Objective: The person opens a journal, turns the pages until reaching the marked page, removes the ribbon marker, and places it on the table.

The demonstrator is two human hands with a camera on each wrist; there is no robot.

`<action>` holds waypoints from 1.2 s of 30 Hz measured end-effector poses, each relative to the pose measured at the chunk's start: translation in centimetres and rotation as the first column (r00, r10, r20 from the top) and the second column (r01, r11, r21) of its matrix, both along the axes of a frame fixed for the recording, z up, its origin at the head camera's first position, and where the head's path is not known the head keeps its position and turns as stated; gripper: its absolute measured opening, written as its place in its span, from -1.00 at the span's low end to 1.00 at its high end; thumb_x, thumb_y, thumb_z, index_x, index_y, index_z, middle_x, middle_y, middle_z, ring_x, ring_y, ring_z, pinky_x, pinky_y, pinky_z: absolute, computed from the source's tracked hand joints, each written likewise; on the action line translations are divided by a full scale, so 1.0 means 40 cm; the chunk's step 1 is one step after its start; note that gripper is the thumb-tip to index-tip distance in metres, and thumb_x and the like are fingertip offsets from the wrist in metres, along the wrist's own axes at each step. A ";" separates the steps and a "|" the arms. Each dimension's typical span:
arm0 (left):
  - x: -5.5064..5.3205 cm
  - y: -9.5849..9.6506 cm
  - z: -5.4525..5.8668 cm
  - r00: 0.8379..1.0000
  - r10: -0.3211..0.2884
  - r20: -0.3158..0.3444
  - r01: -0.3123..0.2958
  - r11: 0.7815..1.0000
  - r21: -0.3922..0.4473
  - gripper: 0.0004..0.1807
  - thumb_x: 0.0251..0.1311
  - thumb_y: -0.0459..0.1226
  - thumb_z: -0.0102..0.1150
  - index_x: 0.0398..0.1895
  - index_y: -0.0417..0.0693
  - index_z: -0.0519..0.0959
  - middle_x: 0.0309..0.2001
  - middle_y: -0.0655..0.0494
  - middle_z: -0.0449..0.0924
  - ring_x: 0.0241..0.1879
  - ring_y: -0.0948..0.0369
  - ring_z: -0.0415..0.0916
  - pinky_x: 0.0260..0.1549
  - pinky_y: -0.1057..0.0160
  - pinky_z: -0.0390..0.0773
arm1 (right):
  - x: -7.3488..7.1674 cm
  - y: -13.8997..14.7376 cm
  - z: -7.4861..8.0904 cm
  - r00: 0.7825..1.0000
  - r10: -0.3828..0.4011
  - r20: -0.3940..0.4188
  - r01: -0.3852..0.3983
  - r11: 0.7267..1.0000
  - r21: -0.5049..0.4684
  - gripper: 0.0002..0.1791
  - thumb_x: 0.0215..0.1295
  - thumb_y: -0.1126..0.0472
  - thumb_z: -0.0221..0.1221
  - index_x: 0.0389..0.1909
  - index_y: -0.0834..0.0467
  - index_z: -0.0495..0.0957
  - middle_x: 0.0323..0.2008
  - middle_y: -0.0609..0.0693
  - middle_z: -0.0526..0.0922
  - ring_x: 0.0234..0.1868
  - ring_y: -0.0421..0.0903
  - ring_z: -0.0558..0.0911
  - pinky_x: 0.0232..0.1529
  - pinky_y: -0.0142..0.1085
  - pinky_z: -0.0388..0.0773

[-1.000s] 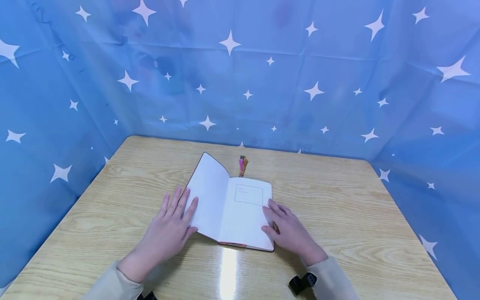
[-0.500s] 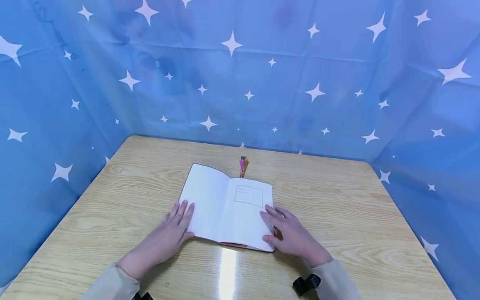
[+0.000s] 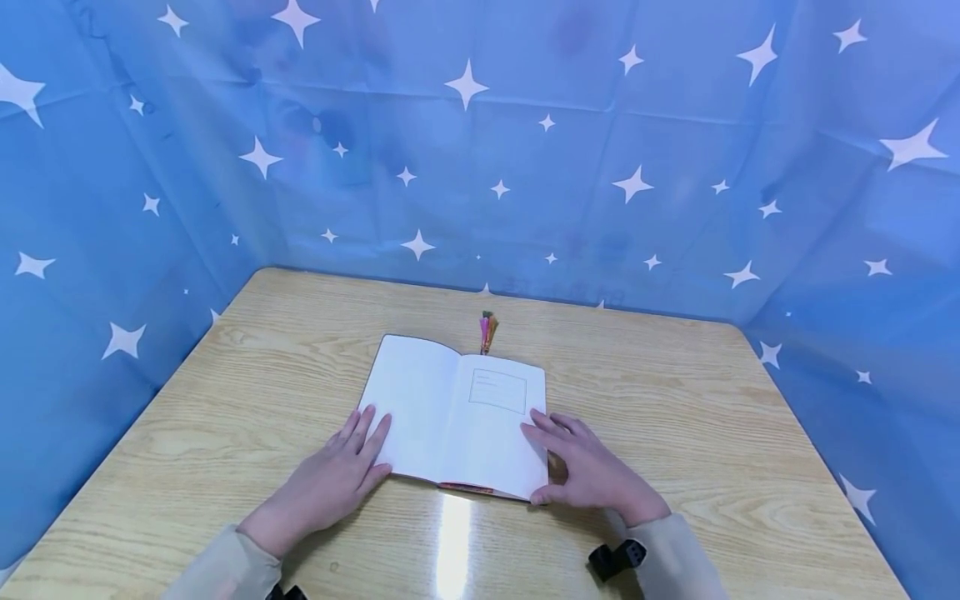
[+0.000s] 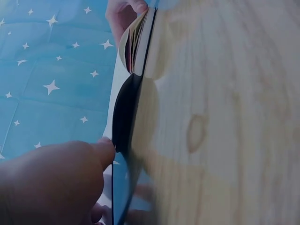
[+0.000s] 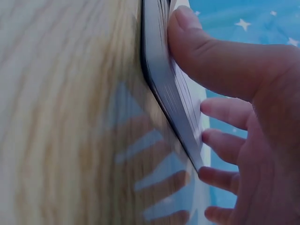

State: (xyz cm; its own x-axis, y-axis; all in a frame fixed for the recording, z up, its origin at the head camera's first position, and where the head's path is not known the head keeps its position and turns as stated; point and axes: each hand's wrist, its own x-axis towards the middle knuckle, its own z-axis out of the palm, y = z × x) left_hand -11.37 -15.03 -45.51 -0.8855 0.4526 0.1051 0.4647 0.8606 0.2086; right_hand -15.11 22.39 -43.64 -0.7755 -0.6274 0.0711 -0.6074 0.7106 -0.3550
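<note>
An open notebook (image 3: 480, 433) lies on the table with blank white pages, a printed box on its right page. Pink and orange tassels (image 3: 488, 330) stick out past its top edge. My left hand (image 3: 333, 475) rests fairly straight fingers on the lower left of the left page; in the left wrist view its thumb (image 4: 105, 151) touches the cover's bottom edge. My right hand (image 3: 588, 471) touches the right page's outer edge with its fingertips. In the right wrist view, its thumb (image 5: 187, 28) lies against the page block near the corner.
The wooden table (image 3: 750, 467) spreads around the notebook on every side. A blue star-printed curtain (image 3: 570, 208) hangs behind and along both sides. Dark wrist devices (image 3: 617, 560) sit at the sleeves.
The raised left cover and page have come down nearly flat on the table, and my left hand has moved slightly down with them. My right thumb has slid toward the bottom corner.
</note>
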 end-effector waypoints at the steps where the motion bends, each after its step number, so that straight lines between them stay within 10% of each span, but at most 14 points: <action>1: 0.000 0.001 -0.001 1.000 0.003 0.002 -0.003 1.000 -0.003 -0.31 0.40 0.05 -0.27 0.43 -0.18 0.03 0.40 -0.29 -0.08 0.36 -0.16 -0.10 0.20 -0.12 0.21 | 0.000 0.000 0.000 1.000 0.002 0.002 -0.002 1.000 -0.002 0.03 -0.12 -0.40 0.23 0.35 0.08 0.26 0.38 0.10 0.16 0.30 0.21 0.17 0.19 0.15 0.19; 17: 0.004 0.018 -0.010 0.999 0.030 0.014 -0.029 0.999 -0.031 -0.18 0.34 0.19 -0.31 0.42 -0.25 0.01 0.39 -0.33 -0.11 0.36 -0.19 -0.14 0.25 -0.11 0.11 | 0.001 -0.009 -0.002 0.999 -0.052 0.011 0.053 0.998 -0.026 -0.06 -0.05 -0.40 0.17 0.33 0.01 0.29 0.36 0.01 0.21 0.31 0.19 0.18 0.19 0.16 0.17; 36: 0.006 0.035 0.002 1.000 0.026 0.009 -0.026 1.000 0.009 0.03 0.20 0.33 -0.28 0.39 -0.38 -0.03 0.38 -0.39 -0.17 0.37 -0.20 -0.22 0.27 -0.08 0.04 | 0.015 -0.015 0.032 0.979 -0.017 -0.202 0.007 0.999 -0.050 -0.13 0.06 -0.31 0.18 0.33 0.09 0.29 0.35 0.08 0.22 0.29 0.21 0.23 0.15 0.15 0.27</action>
State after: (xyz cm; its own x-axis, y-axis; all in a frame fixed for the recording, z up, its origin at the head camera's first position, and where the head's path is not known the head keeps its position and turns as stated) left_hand -11.14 -13.64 -45.45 -0.8977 0.4287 0.1012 0.4405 0.8702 0.2206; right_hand -14.50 21.79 -42.36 -0.7496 -0.6097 0.2576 -0.6615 0.7034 -0.2602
